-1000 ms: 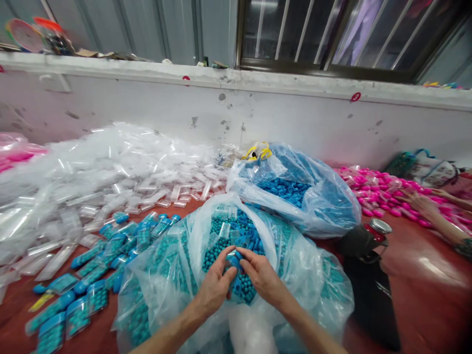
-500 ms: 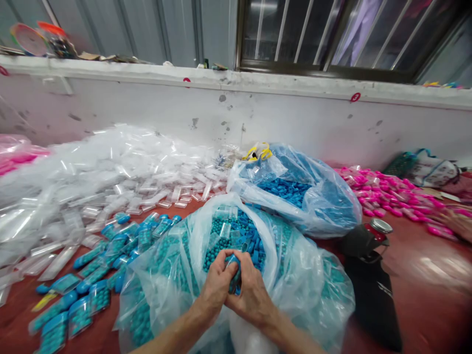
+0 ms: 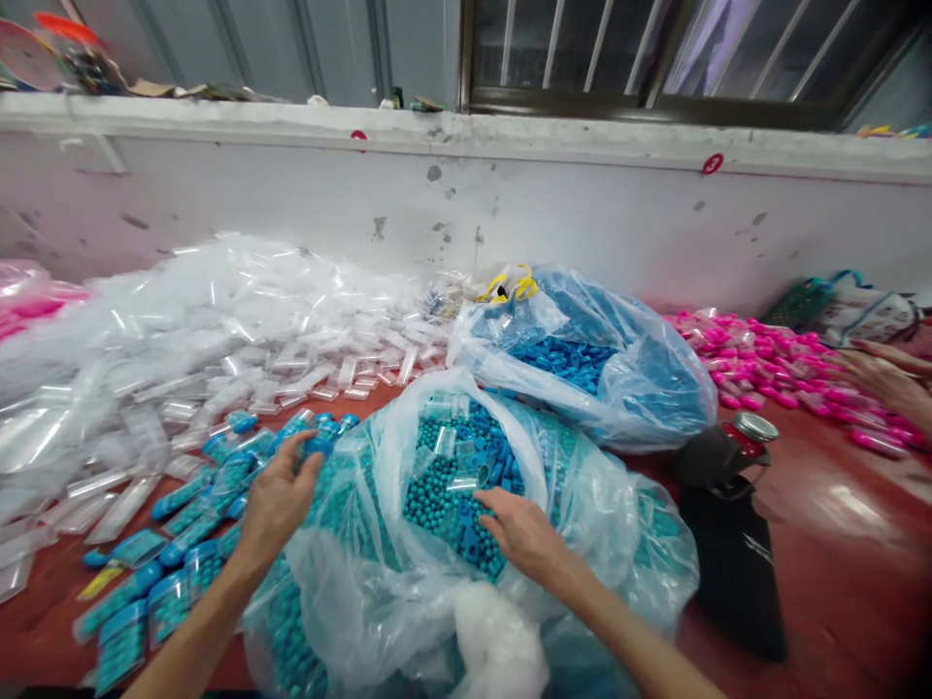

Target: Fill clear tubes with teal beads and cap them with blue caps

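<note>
My left hand (image 3: 281, 495) is over the filled blue-capped containers (image 3: 233, 476) left of the bag. Its fingers are apart, beside a blue cap at the pile's edge; whether they touch it is hard to tell. My right hand (image 3: 528, 534) reaches into the mouth of a clear plastic bag (image 3: 429, 383), thumb and forefinger apart. Just beyond those fingertips a clear tube (image 3: 466, 482) lies on teal beads (image 3: 433, 495). Blue caps (image 3: 506, 466) lie among the beads on the right side of the opening.
Behind stands another bag (image 3: 655, 388) of blue pieces (image 3: 568, 361). Empty clear tubes (image 3: 240, 320) are heaped left. Right are a lidded jar (image 3: 753, 432), a black flat object (image 3: 735, 573), pink containers (image 3: 786, 369) and another person's hand (image 3: 888, 383). The tabletop (image 3: 837, 582) is red.
My hands have parted from the blue-capped container they held together. The left has swung left to the filled pile; the right has stayed over the bag's mouth, its fingers now apart.
</note>
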Tool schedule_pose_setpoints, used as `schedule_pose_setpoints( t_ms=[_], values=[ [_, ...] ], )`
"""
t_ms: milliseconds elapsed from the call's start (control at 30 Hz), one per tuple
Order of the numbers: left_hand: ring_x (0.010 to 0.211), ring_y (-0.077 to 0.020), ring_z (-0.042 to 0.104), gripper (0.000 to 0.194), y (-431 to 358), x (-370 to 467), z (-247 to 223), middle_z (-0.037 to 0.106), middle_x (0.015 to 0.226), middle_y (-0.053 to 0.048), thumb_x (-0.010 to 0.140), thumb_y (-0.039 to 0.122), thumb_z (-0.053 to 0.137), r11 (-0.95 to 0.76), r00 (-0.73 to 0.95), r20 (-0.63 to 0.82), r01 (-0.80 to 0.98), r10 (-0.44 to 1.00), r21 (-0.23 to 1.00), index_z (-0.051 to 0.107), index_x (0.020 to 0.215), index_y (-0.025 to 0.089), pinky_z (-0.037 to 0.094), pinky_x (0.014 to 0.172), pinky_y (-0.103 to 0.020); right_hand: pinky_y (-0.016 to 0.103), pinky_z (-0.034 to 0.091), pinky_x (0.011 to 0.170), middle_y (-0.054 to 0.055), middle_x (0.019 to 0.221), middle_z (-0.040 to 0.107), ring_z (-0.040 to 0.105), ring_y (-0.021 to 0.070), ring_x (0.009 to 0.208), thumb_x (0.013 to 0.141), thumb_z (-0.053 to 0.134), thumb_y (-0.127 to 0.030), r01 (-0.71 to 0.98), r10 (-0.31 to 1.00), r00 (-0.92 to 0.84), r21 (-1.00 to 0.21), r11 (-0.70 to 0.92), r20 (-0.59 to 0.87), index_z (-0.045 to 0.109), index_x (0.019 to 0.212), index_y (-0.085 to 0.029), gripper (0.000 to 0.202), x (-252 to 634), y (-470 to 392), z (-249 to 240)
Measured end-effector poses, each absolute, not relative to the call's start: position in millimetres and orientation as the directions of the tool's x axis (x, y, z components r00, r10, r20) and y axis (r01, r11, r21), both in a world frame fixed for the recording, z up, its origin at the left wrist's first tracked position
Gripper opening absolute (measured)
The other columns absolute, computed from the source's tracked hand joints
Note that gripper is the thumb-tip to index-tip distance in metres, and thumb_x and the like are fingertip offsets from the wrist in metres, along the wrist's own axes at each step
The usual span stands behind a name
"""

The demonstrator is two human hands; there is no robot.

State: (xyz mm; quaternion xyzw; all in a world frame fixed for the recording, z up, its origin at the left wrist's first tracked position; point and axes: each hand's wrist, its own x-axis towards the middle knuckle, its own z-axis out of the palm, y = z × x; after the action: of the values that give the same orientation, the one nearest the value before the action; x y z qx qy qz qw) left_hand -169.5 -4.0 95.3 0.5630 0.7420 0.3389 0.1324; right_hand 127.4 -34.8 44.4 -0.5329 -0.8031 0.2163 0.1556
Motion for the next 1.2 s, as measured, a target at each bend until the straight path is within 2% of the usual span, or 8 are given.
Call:
schedule_pose_setpoints(
  t_ms=[167,300,433,667,733,867,1000,1200],
  values=[
    [0.090,-0.0279,0.057,0.050,-5,-172,95,0.058,0.106,-0.016,0.083,0.032,0.036,0.133,-0.285,0.418,0.925,0.862,0.356,0.041,0.127,0.011,0.043,0.077,-0.039,0.023,0.041,0.067,0.004,0.090,0.061,0.057,0.0170,0.084,0.083,0.045,-0.016,0.842,0.861,-0.506,-0.250,0.478,-0.057,0.058,0.092,-0.021,0.017,97,-35,39],
    [0.068,-0.0189,0.058,0.036,-15,-116,88,0.065,0.077,-0.005,0.081,0.031,0.038,-0.185,0.026,0.265,0.781,0.964,0.597,0.060,0.107,0.017,0.044,0.071,-0.030,0.023,0.041,0.061,0.004,0.094,0.059,0.057,0.0173,0.082,0.080,0.045,-0.014,0.749,0.748,-0.659,-0.166,0.642,-0.078,0.059,0.092,-0.023,0.021,79,-29,29],
    [0.063,-0.0151,0.054,0.032,-14,-73,62,0.062,0.072,-0.001,0.076,0.027,0.044,-0.174,0.177,0.091,0.544,0.980,0.821,0.061,0.102,0.019,0.042,0.064,-0.025,0.025,0.043,0.063,0.008,0.093,0.061,0.060,0.0188,0.078,0.079,0.050,-0.022,0.855,0.849,-0.513,-0.163,0.492,-0.128,0.058,0.097,-0.018,0.020,85,-15,24],
    [0.058,-0.0135,0.053,0.035,-6,-44,22,0.057,0.069,0.000,0.069,0.031,0.047,0.216,0.273,-0.287,0.263,0.918,0.940,0.055,0.099,0.013,0.040,0.047,-0.021,0.020,0.042,0.050,-0.002,0.058,0.063,0.060,0.0125,0.052,0.081,0.042,-0.016,0.567,0.922,-0.387,-0.795,0.215,-0.027,0.060,0.090,-0.017,0.020,105,-8,26],
    [0.053,-0.0125,0.052,0.029,-9,-42,22,0.056,0.067,0.001,0.073,0.034,0.043,0.242,0.287,-0.313,0.257,0.905,0.936,0.055,0.091,0.015,0.039,0.045,-0.021,0.018,0.038,0.044,-0.003,0.049,0.059,0.057,0.0121,0.044,0.081,0.045,-0.021,0.547,0.928,-0.367,-0.822,0.158,-0.066,0.061,0.077,-0.017,0.017,108,-12,30],
    [0.059,-0.0167,0.056,0.015,-14,-50,27,0.056,0.061,-0.001,0.073,0.026,0.045,0.012,0.262,-0.265,0.689,0.928,0.724,0.056,0.068,0.018,0.042,0.057,-0.026,0.024,0.042,0.058,0.005,0.060,0.066,0.063,0.0194,0.066,0.079,0.052,-0.028,0.833,0.931,-0.345,-0.495,0.248,-0.114,0.060,0.060,-0.017,0.024,119,-21,38],
    [0.086,-0.0285,0.058,0.011,-6,-51,27,0.063,0.074,-0.012,0.070,0.015,0.050,-0.112,0.280,-0.278,0.861,0.919,0.496,0.058,0.062,0.017,0.039,0.078,-0.038,0.029,0.043,0.068,0.012,0.084,0.067,0.063,0.0233,0.083,0.082,0.046,-0.017,0.962,0.958,-0.226,-0.193,0.192,-0.175,0.061,0.088,-0.014,0.016,125,-25,34],
    [0.096,-0.0273,0.055,0.003,29,-19,14,0.063,0.088,-0.013,0.070,0.011,0.058,0.058,0.226,-0.401,0.810,0.888,0.584,0.059,0.069,0.013,0.039,0.084,-0.040,0.032,0.046,0.065,0.018,0.101,0.058,0.063,0.0279,0.083,0.070,0.059,-0.015,0.973,0.952,-0.209,-0.148,0.178,-0.225,0.050,0.109,-0.010,0.040,112,-24,24]
  ],
)
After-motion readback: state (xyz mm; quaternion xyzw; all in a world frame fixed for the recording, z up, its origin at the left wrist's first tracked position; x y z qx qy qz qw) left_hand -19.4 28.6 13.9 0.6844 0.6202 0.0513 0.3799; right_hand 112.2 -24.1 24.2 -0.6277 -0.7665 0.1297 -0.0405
